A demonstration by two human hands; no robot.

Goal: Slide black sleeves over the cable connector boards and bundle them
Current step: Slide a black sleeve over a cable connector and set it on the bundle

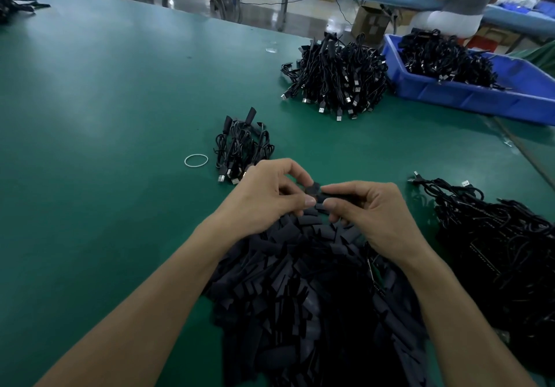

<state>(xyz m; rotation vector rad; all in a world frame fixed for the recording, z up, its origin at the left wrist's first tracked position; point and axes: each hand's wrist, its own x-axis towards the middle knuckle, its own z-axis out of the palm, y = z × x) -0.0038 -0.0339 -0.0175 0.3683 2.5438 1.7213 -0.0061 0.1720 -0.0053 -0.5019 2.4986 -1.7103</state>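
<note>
One sleeve (313,190) is pinched between both hands, just above the sleeve pile (300,281). Left hand (267,194): thumb and forefinger curled, closed on the sleeve's left end. Right hand (372,215): fingers curled, closed on the right end; whether a board is also held cannot be told. Loose cables (495,236) are heaped at the right, near the pile. A small cable bundle (243,146) lies just beyond the left hand, with a rubber band (196,160) beside it. A bigger cable heap (336,77) is seen farther back, just beside a blue bin (465,98) holding more. All on a green table (105,101).
</note>
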